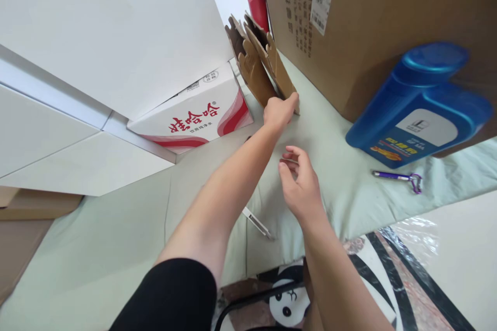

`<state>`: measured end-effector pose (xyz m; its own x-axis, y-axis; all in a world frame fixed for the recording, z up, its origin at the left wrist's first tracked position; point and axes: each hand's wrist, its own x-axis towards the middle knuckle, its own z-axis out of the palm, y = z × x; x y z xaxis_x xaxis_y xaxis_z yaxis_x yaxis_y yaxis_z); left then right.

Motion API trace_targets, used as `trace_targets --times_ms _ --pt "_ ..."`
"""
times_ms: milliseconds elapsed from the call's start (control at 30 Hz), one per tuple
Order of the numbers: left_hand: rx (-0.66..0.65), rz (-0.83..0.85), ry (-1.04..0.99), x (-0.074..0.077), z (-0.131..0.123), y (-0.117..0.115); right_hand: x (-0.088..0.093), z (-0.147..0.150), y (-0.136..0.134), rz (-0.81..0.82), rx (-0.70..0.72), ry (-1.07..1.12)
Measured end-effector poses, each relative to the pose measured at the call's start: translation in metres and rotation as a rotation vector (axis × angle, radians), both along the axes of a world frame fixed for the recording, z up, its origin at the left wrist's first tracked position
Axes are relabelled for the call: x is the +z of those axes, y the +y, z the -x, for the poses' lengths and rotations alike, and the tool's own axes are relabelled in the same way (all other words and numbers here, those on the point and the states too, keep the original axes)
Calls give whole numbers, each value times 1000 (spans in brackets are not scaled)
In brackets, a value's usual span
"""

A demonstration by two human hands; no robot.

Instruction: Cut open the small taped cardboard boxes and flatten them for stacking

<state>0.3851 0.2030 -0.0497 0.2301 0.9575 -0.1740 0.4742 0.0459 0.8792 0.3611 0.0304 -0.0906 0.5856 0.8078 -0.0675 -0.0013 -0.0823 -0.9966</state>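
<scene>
My left hand (pixel 280 111) reaches forward with its fingers closed on the near end of a folded piece of brown cardboard (pixel 254 70), whose ragged cut edges point away from me. Lower and to the right, my right hand (pixel 302 185) hovers over the pale green cloth (pixel 209 186), fingers loosely curled and apart, with nothing in them. On the cloth below it lies a slim white tool (pixel 258 223) like a utility knife, partly hidden by my left forearm. Left of the cardboard stands a white and red carton (pixel 205 114).
A large brown box (pixel 361 20) rises at the right, with a blue bottle (pixel 415 108) before it and a purple peeler-like tool (pixel 398 177) on the cloth. Behind the cardboard stands a red bottle (pixel 257 0). White cabinet panels (pixel 97 26) fill the left.
</scene>
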Motion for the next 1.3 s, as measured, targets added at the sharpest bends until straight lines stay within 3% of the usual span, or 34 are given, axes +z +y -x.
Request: trace_targets --times_ms 67,133,200,300,400,533,633,767,833,933,1133,1233,1300 --pt "-54 46 -86 -6 35 -26 0 0 0 -7 7 -5" --pt "-106 199 -265 -14 88 -57 0 1 -1 -15 16 -18" --pt "-56 366 -438 -22 153 -86 -1 5 -1 -15 27 -41" --pt "65 405 -521 -32 249 -115 -4 17 -2 6 67 -88" --pt "259 439 -669 -41 321 -133 -9 37 -1 22 124 -166" --pt "518 442 -937 -52 380 -151 -21 77 0 51 244 -364" --pt "587 412 -1055 -54 411 -159 -33 110 -8 23 392 -538" --pt "605 343 -1311 -39 456 -164 -43 165 -13 -74 573 -723" --pt "630 297 -1431 -30 481 -169 -39 206 -3 -163 674 -762" --pt "732 247 -1586 -22 517 -179 -18 291 32 -315 854 -773" --pt "1011 176 -1806 -21 560 -185 41 511 149 -565 1231 -778" --pt "1046 182 -1854 -21 566 -182 58 604 199 -499 1251 -809" --pt "1036 207 -1871 -21 568 -180 61 642 219 -463 1250 -812"
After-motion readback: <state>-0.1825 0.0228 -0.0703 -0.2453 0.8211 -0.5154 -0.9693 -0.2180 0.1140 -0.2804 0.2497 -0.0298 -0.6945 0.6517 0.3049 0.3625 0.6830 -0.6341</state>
